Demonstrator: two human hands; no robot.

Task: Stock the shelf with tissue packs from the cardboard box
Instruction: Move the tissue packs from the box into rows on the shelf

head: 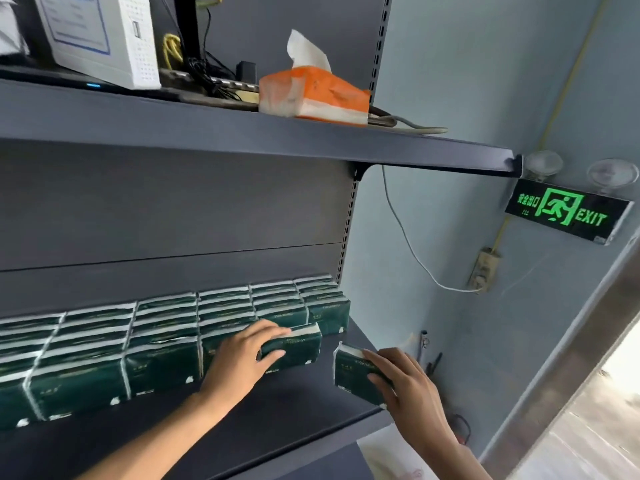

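dark green tissue packs [162,358] with white edges, dark grey shelf [242,420], orange and white tissue box [313,93], pale blue wall [485,98], glowing green exit sign [564,211]

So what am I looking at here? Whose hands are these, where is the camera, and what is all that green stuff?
There is no machine here: these are a person's two bare hands, filmed by one wide camera worn on the head, looking forward and down. The green blocks are tissue packs, lined up in rows on the lower shelf. The left hand grips one pack at the front of the rows. The right hand holds another pack near the shelf's right end, apart from the rows. The upper shelf carries an orange tissue pack, a white box and cables. On the wall at right hangs a lit exit sign. The cardboard box is not in view.
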